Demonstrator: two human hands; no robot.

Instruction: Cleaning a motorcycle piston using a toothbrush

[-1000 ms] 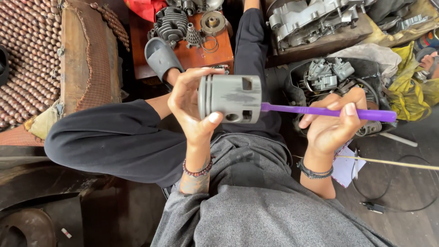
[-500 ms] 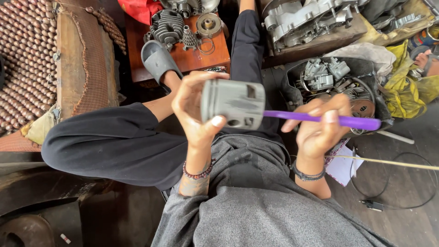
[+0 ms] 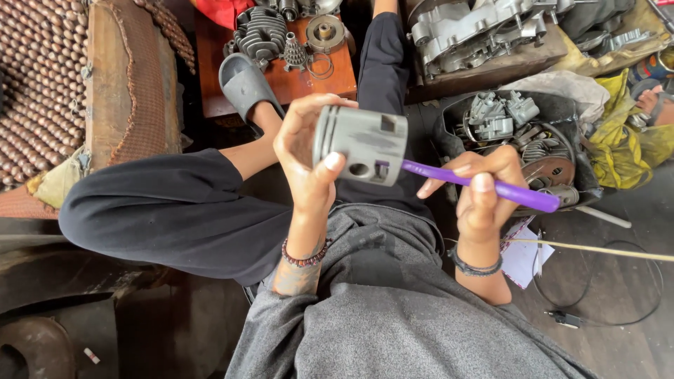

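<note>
The left hand [image 3: 305,151] holds a grey piston [image 3: 359,144] up in front of the person's chest, above the crossed legs. The fingers wrap behind it and the thumb [image 3: 328,168] presses on its near side, so the hand is closed around the skirt. The piston lies on its side: its long axis runs roughly left to right, tilted a little, with the ringed crown toward the left by the palm and the open skirt end toward the right. A round pin hole [image 3: 359,169] faces the camera low on the side, and a square cut-out [image 3: 387,123] shows near the upper right edge.

The right hand [image 3: 481,189] grips a purple brush handle [image 3: 484,184], fingers curled around its middle and the thumb laid on top. The handle's long axis runs from the piston's lower right edge out to the right and slightly downward; its left end meets the skirt just beside the pin hole, and its blunt right end sticks out past the hand. The brush head itself cannot be seen.

Behind the hands, a wooden board [image 3: 281,77] carries a finned cylinder [image 3: 261,34], a small gear [image 3: 295,52] and a round metal part [image 3: 326,31]. A grey sandal [image 3: 246,84] rests at its edge. To the right, a black tub [image 3: 519,137] holds engine parts, and a yellow rag [image 3: 625,133] lies beside it.
</note>
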